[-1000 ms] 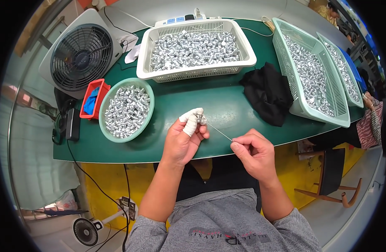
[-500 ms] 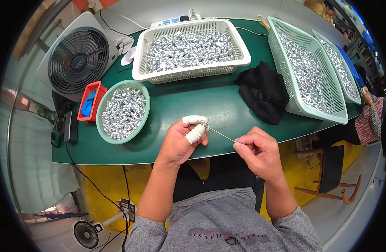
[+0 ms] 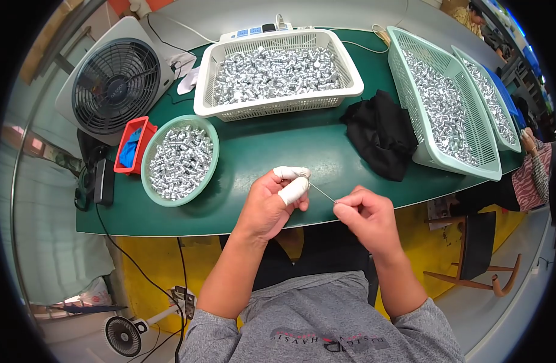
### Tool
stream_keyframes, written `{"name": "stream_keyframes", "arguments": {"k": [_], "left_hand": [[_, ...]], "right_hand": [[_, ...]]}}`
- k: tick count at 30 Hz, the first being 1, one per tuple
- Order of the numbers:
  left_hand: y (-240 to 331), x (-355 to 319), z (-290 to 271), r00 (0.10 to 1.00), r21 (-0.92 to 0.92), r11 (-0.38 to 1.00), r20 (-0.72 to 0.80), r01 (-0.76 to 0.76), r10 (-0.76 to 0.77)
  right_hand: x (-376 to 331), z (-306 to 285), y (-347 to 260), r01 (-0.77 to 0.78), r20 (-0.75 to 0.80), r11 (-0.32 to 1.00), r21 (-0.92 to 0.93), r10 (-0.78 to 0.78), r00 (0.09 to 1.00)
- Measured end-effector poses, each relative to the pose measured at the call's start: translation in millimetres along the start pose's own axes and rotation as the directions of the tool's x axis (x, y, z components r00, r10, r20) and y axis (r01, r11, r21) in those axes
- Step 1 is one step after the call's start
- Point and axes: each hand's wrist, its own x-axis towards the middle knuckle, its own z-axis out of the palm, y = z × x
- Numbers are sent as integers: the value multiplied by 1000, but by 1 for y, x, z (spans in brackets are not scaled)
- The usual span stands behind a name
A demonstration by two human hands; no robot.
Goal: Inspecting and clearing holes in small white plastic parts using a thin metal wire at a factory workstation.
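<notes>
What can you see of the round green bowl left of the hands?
The round pale-green plastic bowl sits upright on the dark green table, near its left end. It is heaped with small shiny silver metal pieces, too small to make out individually. A red plastic bin touches or nearly touches its left rim. The left hand is to its right, apart from it.

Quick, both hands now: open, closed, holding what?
Left hand: closed, taped fingertips pinching one end of a thin wire.
Right hand: closed, pinching the wire's other end.
</notes>
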Motion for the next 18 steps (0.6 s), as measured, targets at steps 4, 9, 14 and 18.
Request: {"name": "stream_keyframes", "arguments": {"k": [4, 9, 14, 18], "left_hand": [[-12, -2, -9, 994, -8, 994, 22, -111, 111], [-23, 2, -3, 954, 49, 966, -151, -256, 260], [-20, 3, -5, 951, -70, 958, -162, -279, 265], [-18, -1, -9, 974, -122, 970, -109, -210, 197]], "right_hand": [[-4, -12, -3, -507, 258, 690, 516, 439, 860], [-12, 1, -6, -278, -4, 938, 205, 285, 959], [-17, 1, -1, 18, -68, 999, -43, -21, 997], [-15, 5, -6, 18, -49, 997, -77, -22, 999]]}}
